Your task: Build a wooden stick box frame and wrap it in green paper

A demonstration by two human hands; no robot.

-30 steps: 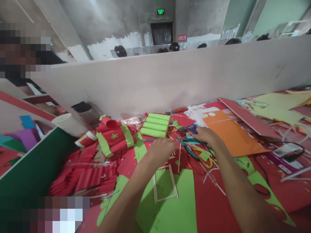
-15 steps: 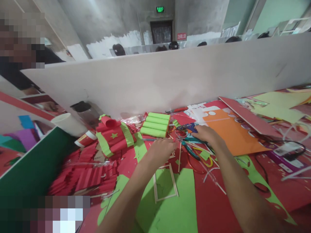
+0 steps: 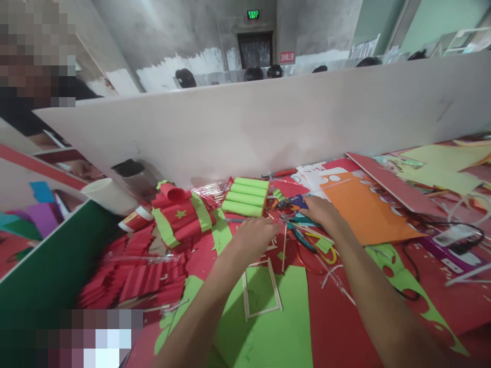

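My left hand rests knuckles-up on the red paper, fingers curled over thin wooden sticks; what it grips is hidden. My right hand is closed over a blue glue gun that points left toward a block of green paper rolls. A small frame of wooden sticks lies on a green sheet just below my left hand. Scissors with coloured handles lie beside my right wrist.
A red and green paper piece with a star and folded red strips lie at left, by a white paper cup. An orange sheet and a black cable lie at right. A pale divider wall stands behind.
My right hand has slid slightly left and away along the blue glue gun. My left hand has stayed in place.
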